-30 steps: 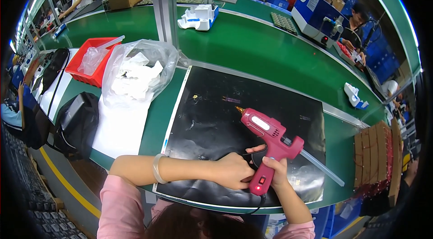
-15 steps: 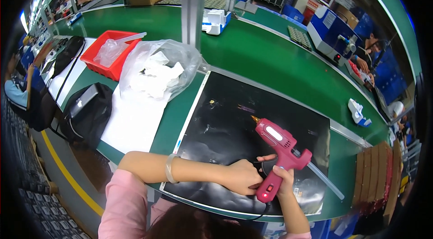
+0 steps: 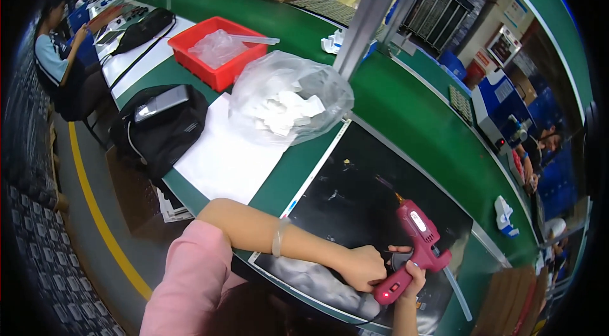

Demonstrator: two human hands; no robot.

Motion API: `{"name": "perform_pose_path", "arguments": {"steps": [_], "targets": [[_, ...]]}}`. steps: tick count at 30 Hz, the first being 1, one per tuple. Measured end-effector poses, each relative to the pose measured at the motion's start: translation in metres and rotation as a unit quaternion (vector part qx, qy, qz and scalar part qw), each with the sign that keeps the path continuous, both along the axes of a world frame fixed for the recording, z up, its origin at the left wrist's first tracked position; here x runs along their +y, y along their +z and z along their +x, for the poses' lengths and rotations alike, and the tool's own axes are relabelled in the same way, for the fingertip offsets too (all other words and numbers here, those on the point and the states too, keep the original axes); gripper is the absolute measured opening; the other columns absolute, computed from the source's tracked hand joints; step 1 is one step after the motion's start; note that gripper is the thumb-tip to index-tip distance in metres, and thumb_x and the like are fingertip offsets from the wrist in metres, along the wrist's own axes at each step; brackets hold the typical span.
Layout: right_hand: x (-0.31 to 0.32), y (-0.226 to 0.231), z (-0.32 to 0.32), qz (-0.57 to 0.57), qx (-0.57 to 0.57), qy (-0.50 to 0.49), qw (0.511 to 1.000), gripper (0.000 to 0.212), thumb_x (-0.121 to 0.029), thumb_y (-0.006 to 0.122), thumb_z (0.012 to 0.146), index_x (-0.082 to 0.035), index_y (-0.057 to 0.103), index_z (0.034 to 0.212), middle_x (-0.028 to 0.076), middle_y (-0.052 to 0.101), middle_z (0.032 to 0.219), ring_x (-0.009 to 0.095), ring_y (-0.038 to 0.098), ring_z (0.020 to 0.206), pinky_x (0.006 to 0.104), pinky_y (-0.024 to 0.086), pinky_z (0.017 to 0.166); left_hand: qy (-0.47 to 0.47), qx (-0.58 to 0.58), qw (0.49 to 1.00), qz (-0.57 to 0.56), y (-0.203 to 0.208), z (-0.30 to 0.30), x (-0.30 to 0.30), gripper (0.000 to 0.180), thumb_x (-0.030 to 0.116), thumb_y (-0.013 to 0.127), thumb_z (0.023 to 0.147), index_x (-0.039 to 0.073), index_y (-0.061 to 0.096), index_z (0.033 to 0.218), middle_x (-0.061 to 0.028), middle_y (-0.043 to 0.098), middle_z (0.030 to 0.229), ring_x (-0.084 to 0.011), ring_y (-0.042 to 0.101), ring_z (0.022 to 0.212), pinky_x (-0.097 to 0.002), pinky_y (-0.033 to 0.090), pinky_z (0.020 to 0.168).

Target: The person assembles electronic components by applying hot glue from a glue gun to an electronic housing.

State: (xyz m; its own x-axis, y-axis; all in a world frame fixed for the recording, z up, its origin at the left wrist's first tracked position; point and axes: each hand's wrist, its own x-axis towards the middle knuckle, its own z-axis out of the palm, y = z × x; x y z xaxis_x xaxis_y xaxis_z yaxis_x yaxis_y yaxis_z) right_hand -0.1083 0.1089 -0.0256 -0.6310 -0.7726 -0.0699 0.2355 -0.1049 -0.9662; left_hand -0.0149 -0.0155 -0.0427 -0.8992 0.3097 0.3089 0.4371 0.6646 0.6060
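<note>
My right hand (image 3: 412,280) is wrapped round the handle of a dark pink hot glue gun (image 3: 420,228). Its brass nozzle points away toward the far side, and a clear glue stick (image 3: 458,295) sticks out of its back. A red light glows at the handle's base. Against the front of the handle rests my left hand (image 3: 363,268), curled into a fist; what it holds, if anything, is hidden. A dark rounded piece (image 3: 399,261) shows between the hands; I cannot tell whether it belongs to the gun. Beneath them lies a shiny black mat (image 3: 361,190).
Left of the mat are a plastic bag of white scraps (image 3: 288,114), a red bin (image 3: 219,72), white paper (image 3: 222,174) and a black bag (image 3: 158,136). A metal post (image 3: 371,19) rises beyond. A green conveyor (image 3: 419,107) runs behind, with co-workers past it.
The whole view has swung left, so the bench things appear farther right. Both hands stay together at the glue gun, which keeps nearly the same pose over the mat.
</note>
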Motion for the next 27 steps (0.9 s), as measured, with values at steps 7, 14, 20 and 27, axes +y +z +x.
{"name": "perform_pose_path", "arguments": {"steps": [7,14,20,27], "targets": [[-0.0005,0.0045,0.0013,0.009,0.035,-0.007,0.999,0.043,-0.022,0.05,0.064,0.008,0.047,0.095,0.023,0.056,0.091,0.02,0.056,0.064,0.028,0.047,0.061,-0.004,0.011,1.0,-0.013,-0.0026,-0.0034,0.0021,0.018,0.023,0.055,0.06,0.007,0.051,0.051,-0.0113,0.052,0.049,-0.0308,0.054,0.049,-0.0397,0.042,0.045],[-0.001,0.0025,0.0014,0.013,0.033,-0.01,0.999,0.043,-0.021,0.05,0.064,0.008,0.046,0.096,0.023,0.055,0.09,0.02,0.056,0.063,0.0284,0.047,0.06,-0.001,0.005,1.0,-0.02,-0.003,-0.0024,0.0015,0.019,0.023,0.054,0.06,0.007,0.051,0.05,-0.012,0.052,0.049,-0.0308,0.054,0.049,-0.0397,0.042,0.045],[0.0014,0.0014,-0.0002,0.008,0.03,-0.011,0.999,0.043,-0.021,0.051,0.065,0.008,0.046,0.096,0.024,0.055,0.091,0.021,0.056,0.063,0.0284,0.048,0.06,-0.002,0.008,1.0,-0.019,-0.0045,-0.0038,0.0028,0.019,0.023,0.054,0.06,0.007,0.051,0.05,-0.0121,0.052,0.049,-0.0309,0.054,0.049,-0.04,0.042,0.045],[0.0006,0.0008,0.0011,0.007,0.026,-0.01,1.0,0.042,-0.021,0.05,0.065,0.008,0.046,0.095,0.024,0.055,0.091,0.02,0.057,0.064,0.0281,0.048,0.06,-0.002,0.008,1.0,-0.013,-0.0071,-0.0032,0.0033,0.019,0.023,0.055,0.06,0.007,0.051,0.051,-0.0119,0.052,0.049,-0.0309,0.053,0.049,-0.0394,0.042,0.046]]}}
